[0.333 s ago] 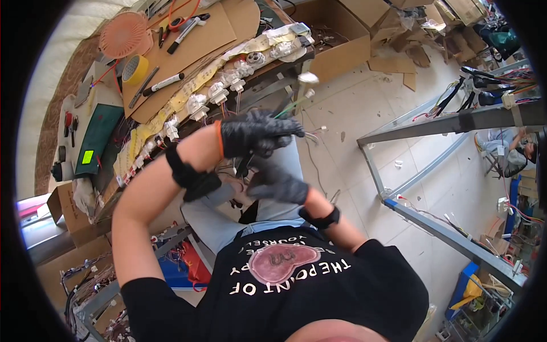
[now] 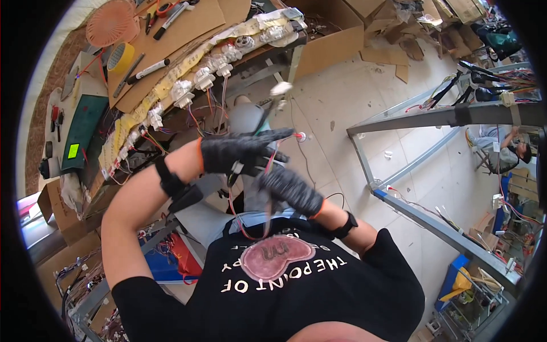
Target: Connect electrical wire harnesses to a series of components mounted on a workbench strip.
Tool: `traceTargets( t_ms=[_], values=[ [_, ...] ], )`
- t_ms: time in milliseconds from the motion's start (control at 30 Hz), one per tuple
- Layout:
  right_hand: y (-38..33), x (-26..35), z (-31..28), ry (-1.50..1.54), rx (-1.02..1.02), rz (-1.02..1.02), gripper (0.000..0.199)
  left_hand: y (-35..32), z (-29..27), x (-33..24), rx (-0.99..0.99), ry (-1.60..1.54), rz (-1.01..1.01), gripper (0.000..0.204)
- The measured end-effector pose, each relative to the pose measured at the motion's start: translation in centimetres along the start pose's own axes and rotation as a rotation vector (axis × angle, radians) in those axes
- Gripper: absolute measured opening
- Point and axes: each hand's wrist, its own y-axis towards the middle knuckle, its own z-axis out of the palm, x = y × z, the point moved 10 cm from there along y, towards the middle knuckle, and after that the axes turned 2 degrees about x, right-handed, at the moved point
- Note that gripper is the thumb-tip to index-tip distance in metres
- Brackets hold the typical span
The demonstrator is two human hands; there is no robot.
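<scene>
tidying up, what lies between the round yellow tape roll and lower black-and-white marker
Between the tape roll and marker lies a slim dark grey tool, in the head view.

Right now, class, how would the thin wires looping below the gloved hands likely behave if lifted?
The wires would probably flop, since they sag in a loop below the left hand and right hand. Being so thin, they should be light for their length.

A hand could pass right of the right hand [image 2: 292,191], above the tiled floor [image 2: 336,165], up to the metal frame [image 2: 421,220]; far left, white connectors [image 2: 203,78] obstruct.
</scene>
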Motion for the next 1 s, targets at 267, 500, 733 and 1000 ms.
traceTargets(
  t_ms=[267, 500, 733, 1000],
  values=[
    [1.8, 2.2, 15.6, -0.160, 0.670, -0.507, 0.017, 9.5, -3.9, 5.3, -0.211, -0.247, -0.496, 0.042],
    [3.8, -11.3, -10.8, 1.385, -0.242, 0.168, 0.051, 3.1, -5.4, -3.0, -0.849, 0.905, 0.101, 0.031],
    [9.6, -14.1, -18.6, 1.332, -0.744, 0.178, 0.053, 1.7, -4.0, 4.4, -0.841, 0.034, -0.073, 0.039],
    [13.4, -9.0, -22.2, 1.237, -0.679, 0.061, 0.022, 0.4, -4.2, 4.4, -0.986, 0.299, 0.124, 0.046]
  ],
)
